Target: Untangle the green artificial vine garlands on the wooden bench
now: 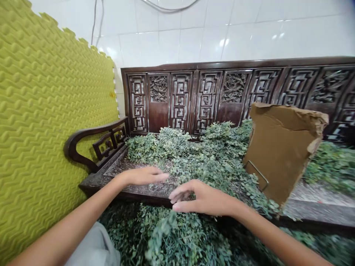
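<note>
My left hand [142, 176] lies flat with fingers stretched out over the seat of a dark carved wooden bench [130, 190], beside a heap of small-leaved green foliage [199, 155]. It holds nothing. My right hand [198, 198] hovers at the bench's front edge with fingers loosely curled and apart, just above more green foliage [172, 236] piled below the bench. Nothing shows in it.
A torn brown cardboard piece [280, 151] with a metal wire bracket [259, 173] leans on the bench at the right. A yellow-green foam mat [47, 122] stands at the left. White tiled wall [222, 33] and the carved backrest [208, 96] are behind.
</note>
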{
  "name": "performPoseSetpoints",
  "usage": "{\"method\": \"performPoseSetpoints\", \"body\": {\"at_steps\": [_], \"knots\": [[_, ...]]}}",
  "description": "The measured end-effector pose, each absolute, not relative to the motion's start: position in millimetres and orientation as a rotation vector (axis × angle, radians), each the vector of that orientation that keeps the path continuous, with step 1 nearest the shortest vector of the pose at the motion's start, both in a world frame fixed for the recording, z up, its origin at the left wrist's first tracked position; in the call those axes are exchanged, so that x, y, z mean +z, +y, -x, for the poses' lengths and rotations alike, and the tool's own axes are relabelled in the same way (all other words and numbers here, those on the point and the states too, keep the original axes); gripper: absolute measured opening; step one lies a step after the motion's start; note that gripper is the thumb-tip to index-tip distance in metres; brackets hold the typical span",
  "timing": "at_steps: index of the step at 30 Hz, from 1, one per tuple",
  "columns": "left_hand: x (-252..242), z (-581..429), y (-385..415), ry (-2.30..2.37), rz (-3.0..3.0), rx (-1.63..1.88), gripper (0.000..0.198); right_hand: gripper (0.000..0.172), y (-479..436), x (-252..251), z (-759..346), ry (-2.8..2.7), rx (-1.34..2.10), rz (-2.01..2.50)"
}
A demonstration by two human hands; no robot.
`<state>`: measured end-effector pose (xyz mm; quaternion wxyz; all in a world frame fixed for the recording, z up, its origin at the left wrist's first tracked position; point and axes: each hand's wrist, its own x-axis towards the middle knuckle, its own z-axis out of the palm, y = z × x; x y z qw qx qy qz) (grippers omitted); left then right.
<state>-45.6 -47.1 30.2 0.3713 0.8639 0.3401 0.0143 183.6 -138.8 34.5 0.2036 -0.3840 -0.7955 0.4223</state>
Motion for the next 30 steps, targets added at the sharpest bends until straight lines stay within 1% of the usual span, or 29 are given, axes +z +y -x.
{"method": "performPoseSetpoints", "body": {"at_steps": [1,2,4,6,7,8,9,10,11,12,13,17,20,21,22,24,26,28,30], "knots": [[26.5,46.8,-47.5,0.935,-2.235,-0.087,0.053,0.028,-139.3,34.9,-183.5,-2.276,1.121,1.054],[22.9,48.3,-47.6,0.997,-2.240,-0.227,0.051,0.027,-138.4,35.2,-184.9,-2.308,0.989,1.079],[17.1,51.2,-47.3,1.063,-2.189,-0.492,0.048,0.025,-133.1,34.7,-192.4,-2.296,0.623,1.209],[14.9,53.5,-46.5,1.035,-2.140,-0.614,0.049,0.029,-124.9,30.3,-206.1,-2.234,0.286,1.397],[15.0,54.4,-45.9,1.012,-2.145,-0.600,0.049,0.033,-120.8,26.1,-214.6,-2.208,0.168,1.511],[15.6,55.2,-45.2,1.000,-2.166,-0.548,0.050,0.041,-117.1,20.4,-223.4,-2.211,0.085,1.630],[16.5,56.0,-44.5,1.002,-2.197,-0.481,0.050,0.055,-114.1,13.7,-232.1,-2.218,0.030,1.773],[17.3,56.9,-43.7,1.013,-2.225,-0.426,0.051,0.070,-111.9,6.3,-240.3,-2.229,0.019,1.924],[17.9,57.8,-42.9,1.025,-2.242,-0.397,0.052,0.081,-110.3,-1.1,-247.6,-2.261,0.050,2.035],[18.2,58.7,-42.3,1.033,-2.241,-0.397,0.053,0.083,-109.3,-7.8,-253.8,-2.267,0.066,2.099],[18.0,59.6,-41.8,1.037,-2.228,-0.415,0.054,0.079,-108.7,-13.3,-258.7,-2.251,0.065,2.135],[15.6,62.5,-41.7,1.043,-2.194,-0.472,0.051,0.042,-105.7,-18.3,-268.7,-2.060,0.010,2.128],[14.8,61.8,-42.0,1.024,-2.240,-0.427,0.045,0.027,-101.8,-9.1,-268.7,-1.837,0.028,2.087],[15.2,60.4,-42.2,1.001,-2.267,-0.380,0.042,0.025,-100.7,-5.1,-267.0,-1.766,0.054,2.069],[15.9,58.2,-42.5,0.970,-2.300,-0.319,0.039,0.028,-100.0,-0.9,-264.0,-1.706,0.086,2.050],[18.7,51.4,-44.6,0.914,-2.376,-0.147,0.035,0.039,-100.2,7.3,-253.4,-1.617,0.155,2.001],[23.3,41.9,-49.2,0.879,-2.416,0.103,0.035,0.043,-102.5,14.6,-236.6,-1.555,0.316,1.883],[29.5,31.8,-55.5,0.858,-2.360,0.383,0.039,0.043,-106.1,19.4,-216.0,-1.560,0.566,1.685],[36.0,23.4,-61.0,0.800,-2.217,0.537,0.050,0.041,-109.7,20.3,-195.9,-1.682,0.719,1.491]]}}
